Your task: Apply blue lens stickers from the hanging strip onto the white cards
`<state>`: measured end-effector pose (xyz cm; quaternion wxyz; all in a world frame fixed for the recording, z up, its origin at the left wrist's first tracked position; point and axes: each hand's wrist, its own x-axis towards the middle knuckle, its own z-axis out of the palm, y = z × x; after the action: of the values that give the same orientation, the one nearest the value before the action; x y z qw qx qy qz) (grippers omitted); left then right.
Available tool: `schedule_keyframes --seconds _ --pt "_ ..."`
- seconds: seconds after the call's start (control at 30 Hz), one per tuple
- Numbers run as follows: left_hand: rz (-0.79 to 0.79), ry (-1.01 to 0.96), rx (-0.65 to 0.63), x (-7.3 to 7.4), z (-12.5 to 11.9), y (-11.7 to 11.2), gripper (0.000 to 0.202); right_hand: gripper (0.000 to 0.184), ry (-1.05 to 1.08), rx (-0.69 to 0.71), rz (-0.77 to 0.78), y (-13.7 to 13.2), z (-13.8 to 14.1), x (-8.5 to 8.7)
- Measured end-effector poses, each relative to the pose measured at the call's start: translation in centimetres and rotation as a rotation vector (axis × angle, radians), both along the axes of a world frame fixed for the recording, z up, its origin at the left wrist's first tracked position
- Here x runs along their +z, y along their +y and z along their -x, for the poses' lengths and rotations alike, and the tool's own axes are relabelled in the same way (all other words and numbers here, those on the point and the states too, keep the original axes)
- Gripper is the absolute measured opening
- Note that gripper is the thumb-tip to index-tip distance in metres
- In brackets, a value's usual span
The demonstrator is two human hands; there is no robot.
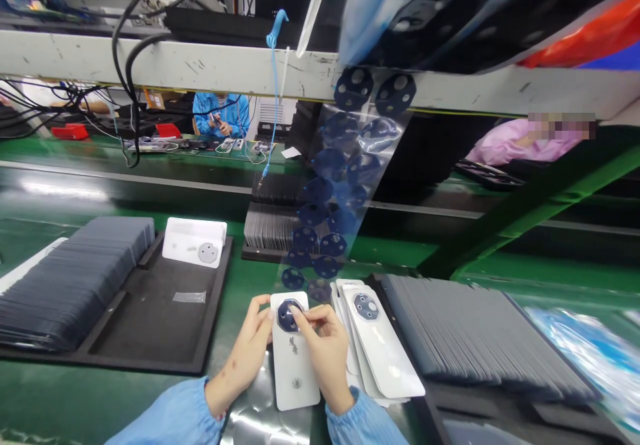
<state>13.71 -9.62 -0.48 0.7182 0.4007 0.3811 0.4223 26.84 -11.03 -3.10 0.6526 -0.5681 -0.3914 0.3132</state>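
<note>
A white phone back cover [295, 365] lies on the green bench in front of me. My left hand [247, 358] grips its left edge with the thumb near the top. My right hand [324, 351] pinches a dark round camera-ring part [289, 314] at the cover's top. A clear film strip [333, 218] carrying several of these dark round parts hangs down from above to just over the cover. To the right lies a fanned pile of white covers [383, 348].
A black foam tray [150, 311] at left holds one white cover [194, 242] and a long row of dark sheets [75, 278]. More dark sheet stacks sit at right [480, 338] and behind [270, 228]. A person in blue [223, 115] works across the conveyor.
</note>
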Motion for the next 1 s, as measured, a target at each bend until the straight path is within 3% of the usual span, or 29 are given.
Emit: schedule_keyframes --seconds 0.7,1.0 --pt "-0.025 0.008 -0.005 -0.83 0.15 0.20 0.034 0.031 -0.066 -0.013 0.012 -0.13 0.27 0.05" --pt "-0.089 -0.029 -0.024 -0.40 -0.10 0.08 0.038 0.021 -0.267 -0.035 -0.133 -0.43 0.75 0.00"
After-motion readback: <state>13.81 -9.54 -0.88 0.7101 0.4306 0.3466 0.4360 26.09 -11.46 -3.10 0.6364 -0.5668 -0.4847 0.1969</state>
